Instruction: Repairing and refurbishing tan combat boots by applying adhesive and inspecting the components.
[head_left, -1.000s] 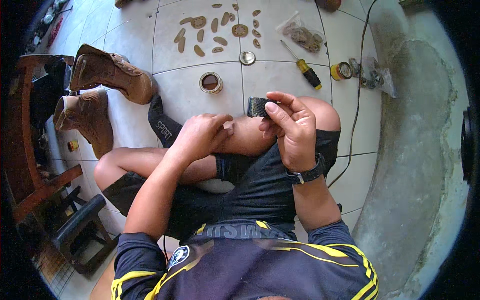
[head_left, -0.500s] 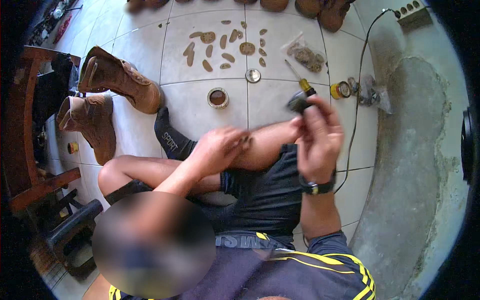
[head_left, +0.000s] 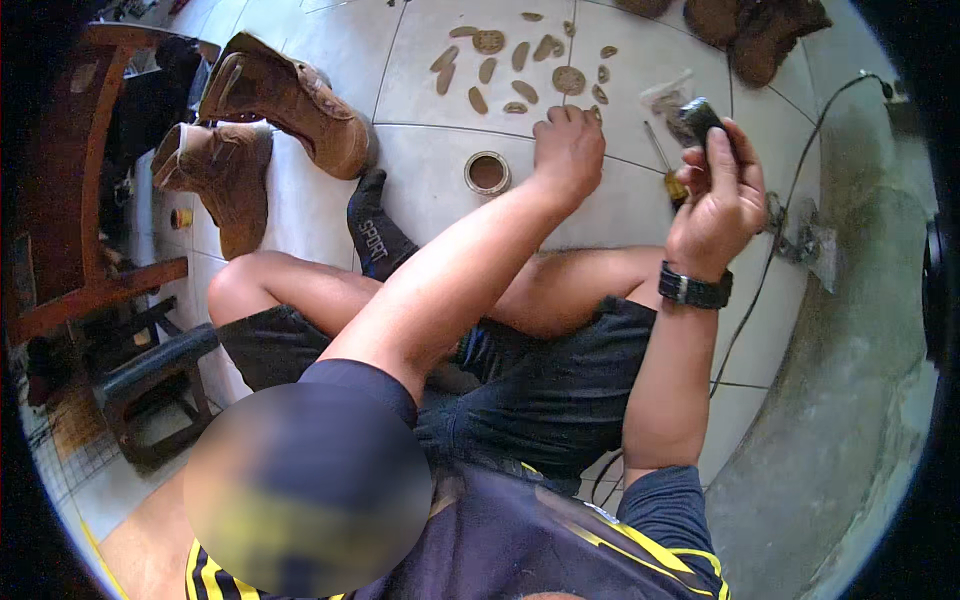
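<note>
- R hand (head_left: 718, 190) clenched on a small dark block-like piece (head_left: 700, 115), pinched between thumb and fingers, held up over the floor tiles, above the screwdriver. Vs 0.5 s ago: same grip, hand lifted higher and further out from the knee.
- L hand (head_left: 568, 150) has left the knee where it lay 0.5 s ago; arm now stretched fwd, fingers curled down on the floor at the near edge of the leather cut-outs. Whether it grips one: cannot tell, fingertips hidden.
- Black wristwatch (head_left: 694, 289) on R wrist.
- Just left of L hand: small round tin (head_left: 487, 172), open, brown inside, standing on the tile.
- Beyond L hand: tan leather cut-outs (head_left: 520, 60), ovals and two round ones, spread in loose rows; nearest ones partly hidden by the knuckles.
- Between the hands: screwdriver (head_left: 668, 172), yellow-black handle, mostly covered by R hand.
- Behind R hand: clear plastic bag (head_left: 665, 98), part hidden by the dark piece.
- Right of R wrist: black cable (head_left: 800, 170) runs over tile to the far wall; metal bits beside it, unclear.
- Left: two brown leather boots (head_left: 270, 110), one on its side, one upright by a wooden chair (head_left: 90, 180).
- Person sits cross-legged; black sock (head_left: 378, 225) near the tin.
- Top right: more brown boots (head_left: 760, 30), at the rim.
</note>
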